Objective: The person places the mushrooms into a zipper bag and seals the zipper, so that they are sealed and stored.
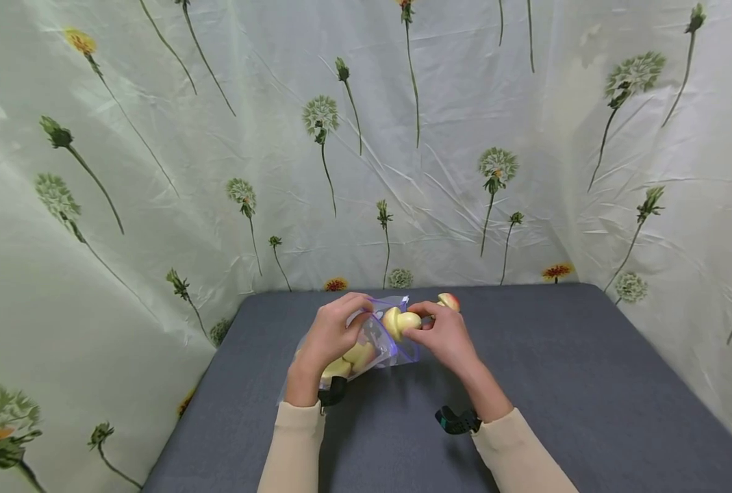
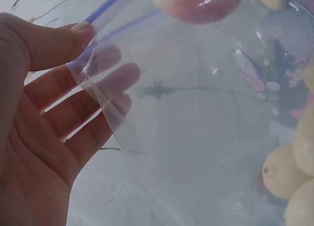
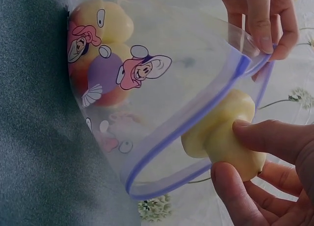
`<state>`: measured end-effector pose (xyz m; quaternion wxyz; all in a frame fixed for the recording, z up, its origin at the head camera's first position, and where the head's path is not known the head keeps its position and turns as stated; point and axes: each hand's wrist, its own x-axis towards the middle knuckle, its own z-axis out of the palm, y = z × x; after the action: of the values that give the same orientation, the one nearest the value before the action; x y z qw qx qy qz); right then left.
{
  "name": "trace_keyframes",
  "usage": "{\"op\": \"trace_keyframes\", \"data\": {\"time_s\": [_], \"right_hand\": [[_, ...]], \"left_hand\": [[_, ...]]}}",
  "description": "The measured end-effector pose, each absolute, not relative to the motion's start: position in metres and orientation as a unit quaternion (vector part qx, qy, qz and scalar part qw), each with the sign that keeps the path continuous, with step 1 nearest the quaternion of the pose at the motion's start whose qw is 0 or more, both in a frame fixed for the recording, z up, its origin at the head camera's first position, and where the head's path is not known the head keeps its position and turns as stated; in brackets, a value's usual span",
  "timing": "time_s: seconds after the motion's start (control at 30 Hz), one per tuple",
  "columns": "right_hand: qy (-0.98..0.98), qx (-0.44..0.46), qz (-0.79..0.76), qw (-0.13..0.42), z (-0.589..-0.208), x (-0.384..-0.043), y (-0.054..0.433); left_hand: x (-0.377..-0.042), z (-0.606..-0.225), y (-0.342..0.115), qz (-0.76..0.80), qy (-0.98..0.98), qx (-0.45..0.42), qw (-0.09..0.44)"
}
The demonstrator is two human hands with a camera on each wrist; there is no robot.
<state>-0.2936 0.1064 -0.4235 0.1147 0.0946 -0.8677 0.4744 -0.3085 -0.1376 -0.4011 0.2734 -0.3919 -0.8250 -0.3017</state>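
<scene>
A clear zip bag (image 3: 167, 108) with purple zip strips and printed cartoon figures lies partly raised on the table, its mouth open toward the right. My left hand (image 1: 335, 332) pinches the bag's upper mouth edge between thumb and fingers; some fingers show through the film in the left wrist view. At the mouth, my right hand (image 1: 448, 335) holds a pale yellow mushroom-shaped piece (image 3: 228, 138) by its stem, cap end toward the bag and partly within the opening. Several similar yellow and reddish pieces (image 3: 100, 25) are gathered at the bag's far end.
Just behind my right hand, another mushroom-shaped piece with a red cap (image 1: 450, 302) stands on the dark grey table (image 1: 557, 383). A white curtain (image 1: 439, 205) printed with dandelions hangs behind the table and along its left side.
</scene>
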Motion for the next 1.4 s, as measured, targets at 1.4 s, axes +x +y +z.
{"op": "trace_keyframes", "data": {"time_s": [1.4], "right_hand": [[-0.876,0.136,0.435,0.157,-0.422,-0.304,0.075]], "left_hand": [[-0.311,-0.404,-0.148,-0.32,-0.827,-0.349,0.303]]}}
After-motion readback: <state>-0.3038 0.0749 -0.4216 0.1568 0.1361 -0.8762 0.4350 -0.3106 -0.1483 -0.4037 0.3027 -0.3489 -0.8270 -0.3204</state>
